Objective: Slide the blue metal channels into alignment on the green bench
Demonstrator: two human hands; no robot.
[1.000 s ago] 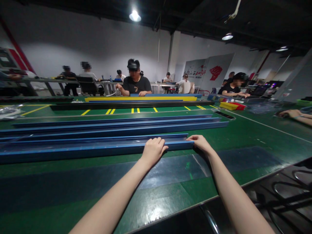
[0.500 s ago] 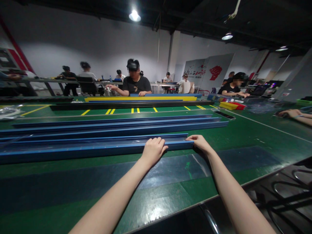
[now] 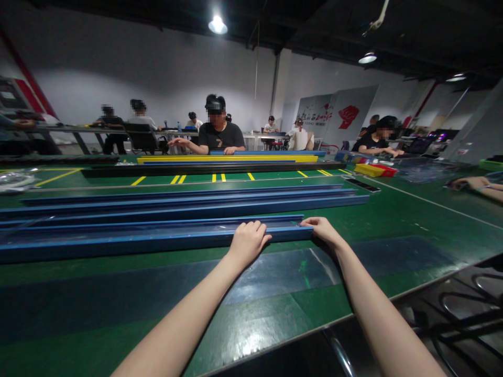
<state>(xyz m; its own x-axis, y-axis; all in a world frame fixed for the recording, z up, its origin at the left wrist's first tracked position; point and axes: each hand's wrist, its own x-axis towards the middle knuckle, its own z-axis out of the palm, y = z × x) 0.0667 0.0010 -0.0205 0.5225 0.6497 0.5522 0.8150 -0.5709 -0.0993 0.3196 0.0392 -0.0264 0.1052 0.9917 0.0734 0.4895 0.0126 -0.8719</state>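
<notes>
A long blue channel (image 3: pixel 149 242) lies across the green table, its open side up, with a clear glossy strip (image 3: pixel 214 228) visible inside. My left hand (image 3: pixel 248 242) is closed over the channel's near wall, fingers curled over the edge and thumb on the outer side. At the channel's right end, my right hand (image 3: pixel 323 229) pinches the end, with its fingertips reaching inside. Whether it grips the channel wall or the strip's end is hard to see. On the table nearer to me lies a wide clear plastic sheet (image 3: pixel 129 293), passing under both forearms.
More blue channels (image 3: pixel 275 205) lie just beyond. Farther back are a black channel (image 3: pixel 220 168) and a yellow channel (image 3: pixel 231 158). A phone (image 3: pixel 362 185) and a yellow tray (image 3: pixel 368 170) sit to the right. A co-worker (image 3: pixel 220 137) sits opposite; another person's hand (image 3: pixel 469 183) rests at right.
My hands and the blue channel stay in place. The co-worker opposite held a small white item in an outstretched hand; that hand now shows flat, without the item visible.
</notes>
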